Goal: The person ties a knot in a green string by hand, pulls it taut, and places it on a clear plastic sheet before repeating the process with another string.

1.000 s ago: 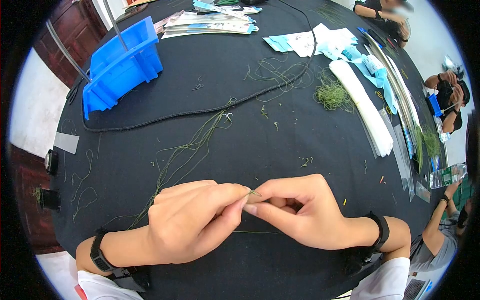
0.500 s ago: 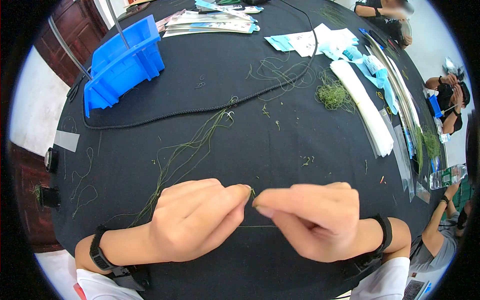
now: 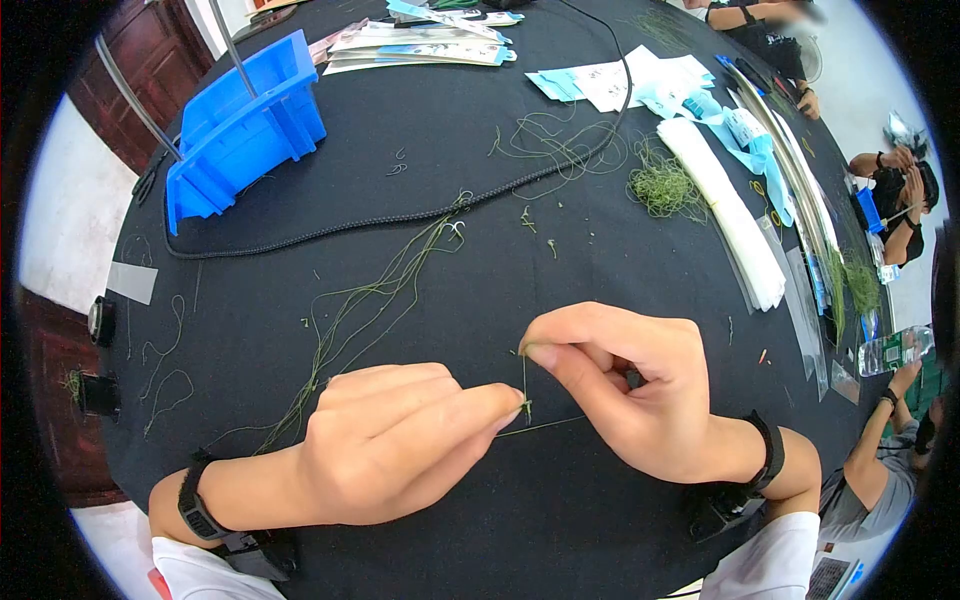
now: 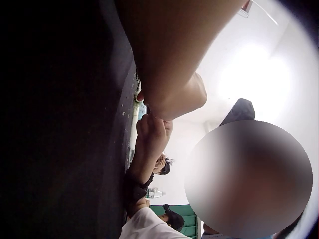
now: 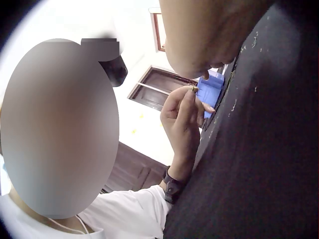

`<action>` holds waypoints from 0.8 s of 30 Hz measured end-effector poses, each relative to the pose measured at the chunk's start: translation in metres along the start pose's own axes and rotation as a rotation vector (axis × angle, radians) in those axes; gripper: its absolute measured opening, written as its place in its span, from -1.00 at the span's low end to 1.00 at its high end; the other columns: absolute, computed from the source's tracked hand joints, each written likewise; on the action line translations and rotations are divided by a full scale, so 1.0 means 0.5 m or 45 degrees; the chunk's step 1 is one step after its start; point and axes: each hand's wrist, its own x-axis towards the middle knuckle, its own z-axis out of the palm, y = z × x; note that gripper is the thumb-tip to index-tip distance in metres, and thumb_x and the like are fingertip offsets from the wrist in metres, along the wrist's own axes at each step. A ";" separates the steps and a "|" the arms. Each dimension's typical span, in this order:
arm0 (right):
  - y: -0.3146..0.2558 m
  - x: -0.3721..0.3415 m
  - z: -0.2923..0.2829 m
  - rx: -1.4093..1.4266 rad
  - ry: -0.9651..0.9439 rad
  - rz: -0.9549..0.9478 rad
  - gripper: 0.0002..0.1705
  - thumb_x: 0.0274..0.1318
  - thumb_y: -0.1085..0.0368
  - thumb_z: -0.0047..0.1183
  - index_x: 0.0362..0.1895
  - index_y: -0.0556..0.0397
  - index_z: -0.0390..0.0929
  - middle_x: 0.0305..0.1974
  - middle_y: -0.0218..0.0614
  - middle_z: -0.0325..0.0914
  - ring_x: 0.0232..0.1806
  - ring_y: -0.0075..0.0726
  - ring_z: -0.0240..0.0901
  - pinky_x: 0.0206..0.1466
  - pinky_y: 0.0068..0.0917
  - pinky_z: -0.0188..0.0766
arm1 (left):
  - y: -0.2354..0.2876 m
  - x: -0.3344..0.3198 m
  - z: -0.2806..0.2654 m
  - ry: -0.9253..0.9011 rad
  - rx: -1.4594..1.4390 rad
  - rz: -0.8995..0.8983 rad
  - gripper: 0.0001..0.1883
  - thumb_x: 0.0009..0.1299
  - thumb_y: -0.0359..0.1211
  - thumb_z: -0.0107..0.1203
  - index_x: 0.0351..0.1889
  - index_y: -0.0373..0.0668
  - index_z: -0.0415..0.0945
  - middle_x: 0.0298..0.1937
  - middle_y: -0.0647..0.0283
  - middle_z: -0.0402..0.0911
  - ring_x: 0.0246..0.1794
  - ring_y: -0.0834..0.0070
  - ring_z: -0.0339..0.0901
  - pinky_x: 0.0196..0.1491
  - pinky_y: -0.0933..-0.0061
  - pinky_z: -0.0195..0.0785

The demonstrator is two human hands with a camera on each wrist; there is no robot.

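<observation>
In the head view the left hand pinches a small green knotted bit of thread between thumb and forefinger. Above and to the right of it, the right hand pinches the upper end of a thin green strand, which runs taut down to the left fingertips. Another fine thread stretches rightward from under the left fingertips. The right wrist view shows the left hand with its thumb and forefinger together on the small bit. What the right fingertips hold is hidden in both wrist views.
Loose green threads lie beyond the left hand, near a black cord. A blue bin stands back left. At the right are a green thread tangle, a white strip bundle and a plastic bottle.
The right hand has moved up and away from the left, drawing a strand straight between them. The left fingertips have shifted slightly right and down, still pinching the green bit.
</observation>
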 end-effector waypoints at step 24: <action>-0.007 -0.028 0.022 0.148 -0.215 0.022 -0.86 -0.05 0.48 0.16 -0.31 0.11 0.61 -0.58 -0.26 0.53 -0.69 -0.47 0.39 -0.61 -0.55 0.29 | 0.006 0.002 -0.008 0.111 0.128 -0.099 -0.76 0.03 -0.70 0.18 -0.31 -0.39 0.51 -0.60 0.19 0.51 -0.71 0.46 0.43 -0.65 0.53 0.28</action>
